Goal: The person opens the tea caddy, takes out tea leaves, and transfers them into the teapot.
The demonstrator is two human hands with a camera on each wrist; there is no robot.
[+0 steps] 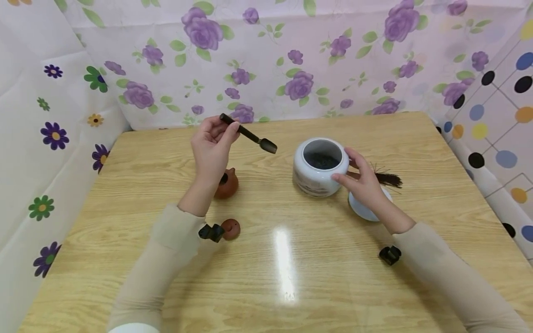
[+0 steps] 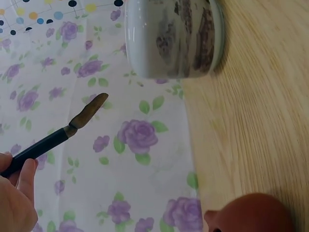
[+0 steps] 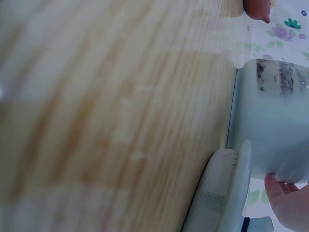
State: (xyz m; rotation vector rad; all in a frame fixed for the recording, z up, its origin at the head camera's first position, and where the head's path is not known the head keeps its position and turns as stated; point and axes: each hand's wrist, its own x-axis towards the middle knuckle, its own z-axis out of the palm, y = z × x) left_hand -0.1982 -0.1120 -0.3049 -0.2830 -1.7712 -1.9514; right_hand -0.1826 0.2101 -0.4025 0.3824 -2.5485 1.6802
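Observation:
My left hand point(image 1: 214, 145) is raised over the far left part of the table, pinching the dark handle of a small tea scoop point(image 1: 250, 135). The scoop's bowl points right towards a white porcelain jar point(image 1: 310, 178) and appears to carry nothing. Dark loose contents point(image 1: 322, 160) lie inside the jar, which has a painted scene on its side. My right hand point(image 1: 362, 180) grips the jar's right side, thumb at the front near the rim and fingers behind. Under the left wrist stands a brown clay teapot point(image 1: 228, 185), uncovered and partly hidden by the forearm.
The teapot's round clay lid point(image 1: 231, 229) lies nearer, beside the left wrist camera. A pale round lid point(image 1: 366, 210) lies under my right wrist. Behind that hand, a dark bristled bundle point(image 1: 389, 179) shows. A flowered cloth point(image 1: 266, 69) hangs along the table's far edge.

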